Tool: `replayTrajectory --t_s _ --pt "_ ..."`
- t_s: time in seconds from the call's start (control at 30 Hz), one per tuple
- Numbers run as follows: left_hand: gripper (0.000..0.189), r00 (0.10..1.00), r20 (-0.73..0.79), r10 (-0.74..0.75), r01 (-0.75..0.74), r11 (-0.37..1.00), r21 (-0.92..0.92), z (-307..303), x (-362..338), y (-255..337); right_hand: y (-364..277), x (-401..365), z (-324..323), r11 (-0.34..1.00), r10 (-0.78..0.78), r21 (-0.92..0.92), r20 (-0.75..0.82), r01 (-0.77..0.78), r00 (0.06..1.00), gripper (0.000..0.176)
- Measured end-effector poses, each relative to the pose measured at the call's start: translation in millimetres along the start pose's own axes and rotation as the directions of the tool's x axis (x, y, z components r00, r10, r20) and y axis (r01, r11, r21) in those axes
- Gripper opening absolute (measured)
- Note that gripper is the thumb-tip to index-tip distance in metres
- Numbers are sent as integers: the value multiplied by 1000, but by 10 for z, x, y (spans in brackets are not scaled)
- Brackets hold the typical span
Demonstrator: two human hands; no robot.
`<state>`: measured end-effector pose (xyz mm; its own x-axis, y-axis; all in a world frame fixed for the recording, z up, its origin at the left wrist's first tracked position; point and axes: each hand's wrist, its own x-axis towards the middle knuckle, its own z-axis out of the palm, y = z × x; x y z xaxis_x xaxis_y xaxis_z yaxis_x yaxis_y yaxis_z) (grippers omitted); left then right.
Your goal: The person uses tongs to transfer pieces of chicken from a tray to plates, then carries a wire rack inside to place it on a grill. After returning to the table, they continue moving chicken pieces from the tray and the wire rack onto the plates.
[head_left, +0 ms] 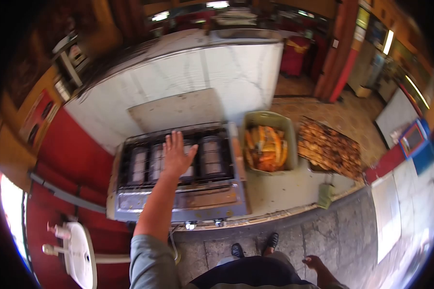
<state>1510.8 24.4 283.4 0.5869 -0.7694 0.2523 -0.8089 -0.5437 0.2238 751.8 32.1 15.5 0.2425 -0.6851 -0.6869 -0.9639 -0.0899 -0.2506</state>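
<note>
My left hand is stretched out flat over the gas grill, palm down with the fingers spread and nothing in it. Beneath it lie the grill's black grate and several rectangular burners. My right hand hangs low beside my body, away from the counter; its fingers look bent, but I cannot tell whether they hold anything. Right of the grill stands a greenish plastic tub with orange-yellow marinated pieces inside. Farther right, a rack is covered with browned grilled pieces.
A low counter carries the grill and tub, with a green cloth over its front edge. Behind rises a white marble-look wall with a metal sheet leaning on it. A white washbasin is at lower left, a blue-framed box at right.
</note>
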Motion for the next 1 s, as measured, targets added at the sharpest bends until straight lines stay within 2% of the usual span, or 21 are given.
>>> replayTrajectory --t_s 0.03,0.17,0.23,0.3,0.37,0.43,0.47,0.53,0.6,0.63,0.67,0.7,0.73,0.77,0.83,0.87,0.93,0.97,1.0 --pt "87 999 -21 29 -30 999 -21 -39 5 136 -21 39 -37 1000 26 8 45 -27 999 62" --pt "83 976 -47 211 -215 971 -107 -371 -197 812 -121 -27 -200 987 -6 159 -151 31 989 62" --pt "80 915 -151 374 -401 882 -248 -475 -426 1148 -249 -98 -428 985 41 172 -155 -14 987 63" --pt "78 884 -99 457 -460 813 -356 -686 -775 1592 -80 14 -486 976 71 217 -213 -23 975 62" --pt "76 864 -48 501 -471 773 -425 -777 -1005 1968 77 150 -596 968 85 250 -265 -17 961 60" --pt "74 854 0 520 -456 749 -480 -711 -1277 2122 115 276 -743 907 148 422 -315 -2 937 55" --pt "72 845 59 532 -423 731 -535 -621 -1432 2249 136 334 -897 903 156 429 -315 -7 936 55" --pt "69 834 118 540 -382 717 -583 -372 -1735 2489 84 516 -1319 804 158 571 -476 166 865 53" --pt "67 855 292 430 -159 751 -641 111 -2005 2689 18 789 -1750 810 16 498 -547 309 837 48" --pt "67 859 298 416 -148 759 -634 371 -2148 2769 -8 966 -1874 727 -51 536 -581 429 812 51" --pt "66 845 399 357 -16 762 -648 648 -2299 2828 -71 1146 -1984 624 -113 567 -615 537 780 55" --pt "65 816 497 295 120 755 -644 857 -2447 2873 -263 1143 -2245 634 -136 575 -574 516 807 54" --pt "65 821 505 267 140 763 -631 982 -2592 2917 -463 1125 -2479 646 -162 581 -529 495 833 54" --pt "64 804 552 222 144 828 -543 1077 -2731 2956 -560 1274 -2538 643 -187 583 -511 497 839 54" --pt "63 773 620 133 171 898 -406 1262 -3063 2921 -717 1588 -2561 620 -129 640 -487 453 864 53" --pt "64 760 643 95 196 910 -367 1327 -3274 2828 -797 1662 -2552 622 -150 638 -472 454 869 53" --pt "67 649 743 -165 416 894 -165 1351 -3815 2634 -902 1791 -2559 723 -159 498 -554 478 817 48" --pt "68 573 771 -278 525 847 -84 1317 -3975 2589 -937 1759 -2615 721 -166 500 -548 480 820 48" --pt "70 482 789 -381 621 784 0 1276 -4144 2540 -967 1660 -2703 646 -200 599 -465 472 863 39"
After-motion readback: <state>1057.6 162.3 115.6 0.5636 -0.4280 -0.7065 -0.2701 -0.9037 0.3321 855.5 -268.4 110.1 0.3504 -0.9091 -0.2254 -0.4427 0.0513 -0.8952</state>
